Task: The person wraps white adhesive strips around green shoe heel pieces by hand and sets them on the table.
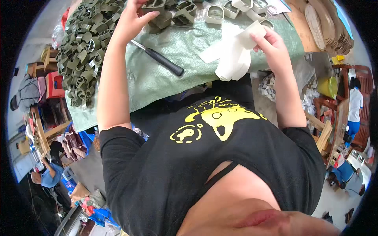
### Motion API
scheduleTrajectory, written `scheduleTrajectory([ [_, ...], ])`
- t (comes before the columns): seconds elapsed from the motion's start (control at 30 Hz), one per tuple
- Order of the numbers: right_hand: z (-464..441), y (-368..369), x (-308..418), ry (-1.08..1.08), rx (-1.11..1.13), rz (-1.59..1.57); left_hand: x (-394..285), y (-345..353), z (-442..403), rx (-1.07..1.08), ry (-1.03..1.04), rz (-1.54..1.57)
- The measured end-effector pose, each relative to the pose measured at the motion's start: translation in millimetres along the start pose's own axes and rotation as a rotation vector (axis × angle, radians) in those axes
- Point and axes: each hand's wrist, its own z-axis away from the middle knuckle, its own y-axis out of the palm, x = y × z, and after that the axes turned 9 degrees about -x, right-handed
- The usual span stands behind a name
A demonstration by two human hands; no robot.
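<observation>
At the top edge, my left hand [139,15] has its thumb apart and touches a dark green piece [153,5] in a group of green pieces; part of the hand is cut off by the frame. My right hand [271,42] pinches a white curled strip [251,34] between thumb and fingers. Below that strip, several flat white pieces [233,65] lie fanned out on the green sheet [157,94]. A hammer [164,62] with a black grip rests between my arms.
A big heap of green loops [84,51] covers the table's left side. White ring-shaped pieces [215,14] stand at the top, near scissors [281,10]. Stacked brown pieces [328,25] lie at the top right. Other people are far off at both sides.
</observation>
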Motion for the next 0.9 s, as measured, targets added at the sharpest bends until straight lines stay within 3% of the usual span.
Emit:
scheduleTrajectory([
  [0.13, 4, 8, 10, 0.148, -0.014, -0.172, 8, -14, -1, 0.109, -0.031, -0.108],
  [0.27, 9, 21, 27, 0.197, 0.004, -0.243, 10, -20, 8, 0.134, 0.034, 0.048],
  [0.3, 12, 32, 31, 0.158, -0.002, -0.287, 9, -24, 10, 0.170, 0.011, 0.004],
  [0.43, 5, 25, 19, 0.113, 0.159, -0.305, 7, -32, 30, 0.218, -0.299, 0.422],
  [0.47, 5, 25, 15, 0.132, 0.150, -0.334, 9, -22, 43, 0.079, -0.130, 0.261],
  [0.53, 10, 50, 28, 0.231, -0.068, -0.496, 14, -16, 63, 0.177, -0.187, 0.465],
  [0.6, 4, 39, 4, 0.313, 0.034, -0.533, 22, 0, 90, 0.262, -0.301, 0.765],
  [0.67, 8, 56, 16, 0.395, 0.034, -0.468, 8, 35, 113, 0.167, -0.224, 1.070],
  [0.7, 3, 57, 13, 0.321, 0.292, -0.538, 6, 50, 123, 0.075, -0.331, 1.238],
  [0.73, 4, 62, 16, 0.298, 0.319, -0.525, 3, 61, 131, -0.027, -0.441, 1.402],
  [0.9, 2, 85, 25, 0.208, 0.365, -0.454, -33, 81, 144, -0.118, -0.400, 1.566],
])
